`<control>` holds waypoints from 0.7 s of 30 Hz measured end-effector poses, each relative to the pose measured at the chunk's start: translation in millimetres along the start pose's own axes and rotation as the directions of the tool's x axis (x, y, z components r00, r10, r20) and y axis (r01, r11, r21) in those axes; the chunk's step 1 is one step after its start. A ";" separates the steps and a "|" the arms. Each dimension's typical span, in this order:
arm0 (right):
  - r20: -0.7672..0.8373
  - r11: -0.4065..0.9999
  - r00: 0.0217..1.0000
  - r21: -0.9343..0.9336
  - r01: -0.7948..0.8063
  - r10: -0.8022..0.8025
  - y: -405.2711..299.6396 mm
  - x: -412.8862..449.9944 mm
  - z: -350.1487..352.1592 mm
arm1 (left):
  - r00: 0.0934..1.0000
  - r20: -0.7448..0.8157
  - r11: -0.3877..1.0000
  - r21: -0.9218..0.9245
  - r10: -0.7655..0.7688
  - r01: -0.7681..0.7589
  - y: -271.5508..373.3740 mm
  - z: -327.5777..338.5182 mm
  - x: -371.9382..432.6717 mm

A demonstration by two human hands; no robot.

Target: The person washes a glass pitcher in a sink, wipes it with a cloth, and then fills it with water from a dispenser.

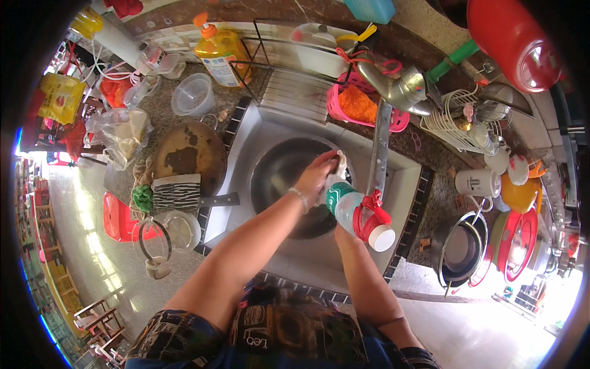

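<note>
My left hand (317,176) reaches over a dark round wok or basin (272,170) in the tiled sink (286,256). Its fingers curl around a whitish, cloth-like item (342,167) whose exact kind is unclear. A bracelet of pale beads (300,201) circles that wrist. Crossing in front is a clear plastic bottle (345,210) with a green label and a white end. Red plastic (368,214) is tied around it, close to the end of the metal faucet (380,138). Only the wrist edge of my right hand (342,234) shows; the bottle hides its fingers.
A cleaver (177,191) lies at a round chopping board (184,147) on the left, its handle (221,199) pointing toward the sink. Behind stand a soap pump bottle (223,60) and a wire rack (295,94). Nested pots (461,249) and a mug (477,183) are at right.
</note>
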State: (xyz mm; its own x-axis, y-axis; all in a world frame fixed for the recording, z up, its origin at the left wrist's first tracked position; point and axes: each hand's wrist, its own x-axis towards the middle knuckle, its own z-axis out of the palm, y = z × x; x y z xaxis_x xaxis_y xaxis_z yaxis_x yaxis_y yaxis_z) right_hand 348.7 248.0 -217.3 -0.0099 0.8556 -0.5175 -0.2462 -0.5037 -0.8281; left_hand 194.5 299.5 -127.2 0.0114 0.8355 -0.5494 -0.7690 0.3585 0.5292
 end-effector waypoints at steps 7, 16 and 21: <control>0.048 0.998 0.998 -0.031 0.050 -0.049 8.6 6.6 -1.4 | 0.972 -0.168 0.929 0.357 0.162 -0.094 8.6 -34.3 -11.5; 0.445 0.660 0.894 0.658 -0.362 0.046 -58.5 -8.2 28.3 | 0.998 0.065 0.975 -0.217 -0.027 0.041 5.0 -73.4 -31.2; 0.404 0.494 0.761 -0.587 0.642 -0.508 -46.9 -19.3 55.2 | 0.984 0.169 0.905 -0.409 -0.049 0.115 -1.3 -50.7 -20.9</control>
State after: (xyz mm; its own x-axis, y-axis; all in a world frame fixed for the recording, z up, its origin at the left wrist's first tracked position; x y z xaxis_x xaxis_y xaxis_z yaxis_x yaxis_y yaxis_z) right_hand 307.0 261.7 -156.6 -0.2744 0.9548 0.1142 0.4406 0.2304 -0.8677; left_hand 162.9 260.5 -149.2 0.1570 0.8750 -0.4580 -0.9562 0.2508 0.1513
